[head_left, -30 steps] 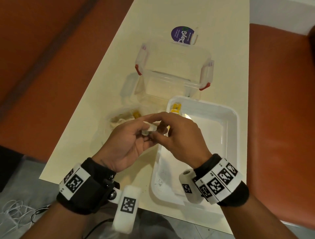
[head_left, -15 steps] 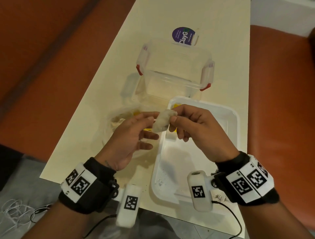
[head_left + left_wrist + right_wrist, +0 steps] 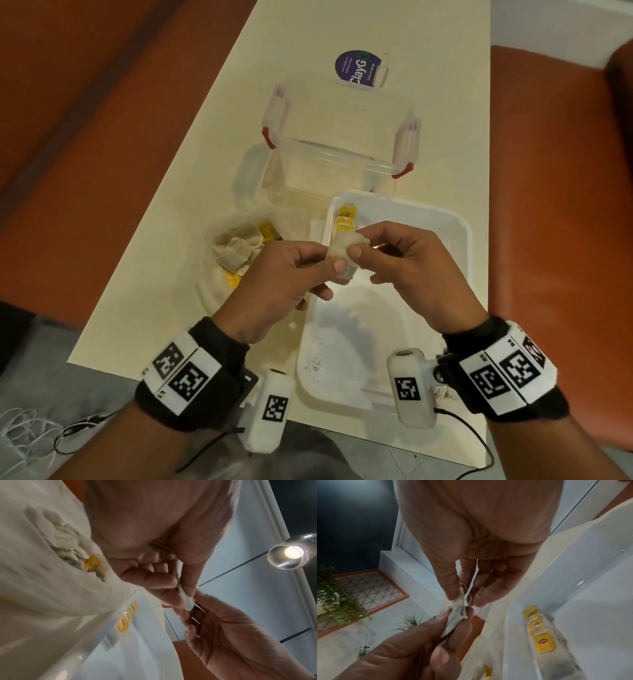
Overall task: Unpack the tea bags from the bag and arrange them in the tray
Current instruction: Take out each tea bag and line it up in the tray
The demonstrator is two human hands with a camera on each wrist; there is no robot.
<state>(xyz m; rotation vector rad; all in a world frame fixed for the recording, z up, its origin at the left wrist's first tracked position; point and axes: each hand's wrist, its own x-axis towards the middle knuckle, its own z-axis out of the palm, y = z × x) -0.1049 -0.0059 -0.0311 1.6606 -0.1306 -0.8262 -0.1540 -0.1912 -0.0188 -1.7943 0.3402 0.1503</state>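
A pale tea bag (image 3: 344, 255) hangs in the air above the left rim of the white tray (image 3: 460, 260). My left hand (image 3: 330, 258) pinches its near end and my right hand (image 3: 359, 245) pinches its far end. The right wrist view shows the same tea bag (image 3: 455, 616) with its thin string (image 3: 469, 592) running up between my right fingers. Tea bags with yellow tags (image 3: 346, 219) lie in the tray's far left corner. A clear plastic bag (image 3: 236, 253) with several more tea bags lies on the table left of the tray.
A clear lidded box with red clips (image 3: 342, 137) stands behind the tray, with a round purple label (image 3: 358, 68) beyond it. Orange seats (image 3: 561, 205) flank the cream table (image 3: 171, 274). Dark crumbs speckle the tray's near floor. Cables lie on the floor at lower left.
Both hands drew slightly apart, and the right wrist swung to the right. The tea bag, hidden between the fingers at first, now shows stretched between the two pinches.
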